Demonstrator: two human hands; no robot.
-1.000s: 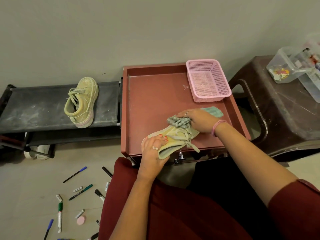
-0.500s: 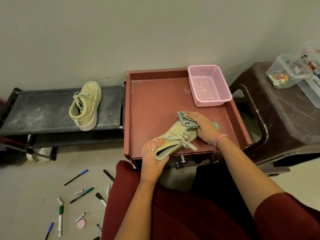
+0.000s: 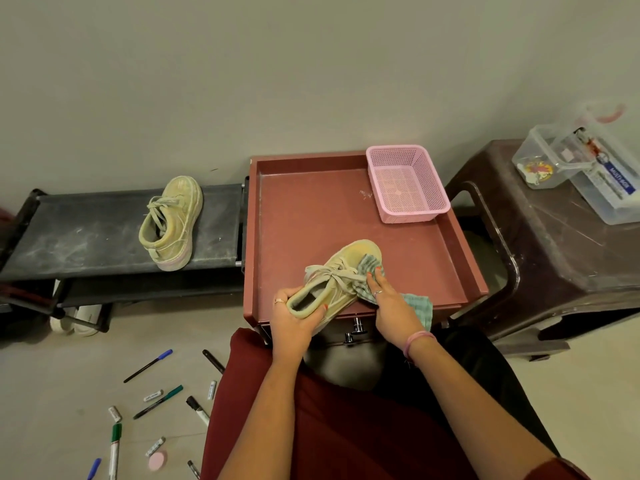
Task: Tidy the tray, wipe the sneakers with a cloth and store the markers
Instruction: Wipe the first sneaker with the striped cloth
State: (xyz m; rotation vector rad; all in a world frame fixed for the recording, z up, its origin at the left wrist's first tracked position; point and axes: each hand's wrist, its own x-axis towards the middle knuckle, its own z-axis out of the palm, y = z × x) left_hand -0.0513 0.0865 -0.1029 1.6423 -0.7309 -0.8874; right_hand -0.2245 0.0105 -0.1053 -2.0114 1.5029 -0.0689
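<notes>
My right palm point(image 3: 393, 306) covers most of the cloth point(image 3: 419, 304), so only a checked green corner by my wrist and a bunched bit at the toe point(image 3: 370, 265) show. How my right fingers lie is plain enough: nearly straight, pressing the cloth flat against the side of the sneaker point(image 3: 341, 275). My left hand point(image 3: 294, 318) is curled round the heel collar, thumb on top, and hides the heel and the sole beneath it. The shoe lies toe away from me on the near part of the red tray point(image 3: 304, 209), soft pale-yellow fabric with thick flat laces in a loose bow.

The tray is smooth with a low raised rim; a pink mesh basket point(image 3: 429, 181) (rigid plastic, rectangular) sits in its far right corner. The second sneaker point(image 3: 171, 223) stands on the dusty black rack point(image 3: 79, 233) to the left, its rubber sole pinkish. Markers point(image 3: 157, 401) lie scattered on the floor, some cut off by the lower edge and by my red garment. At the right edge, clear plastic boxes point(image 3: 588, 171) on a dark stool point(image 3: 554, 258) are partly out of frame, contents blurred.
</notes>
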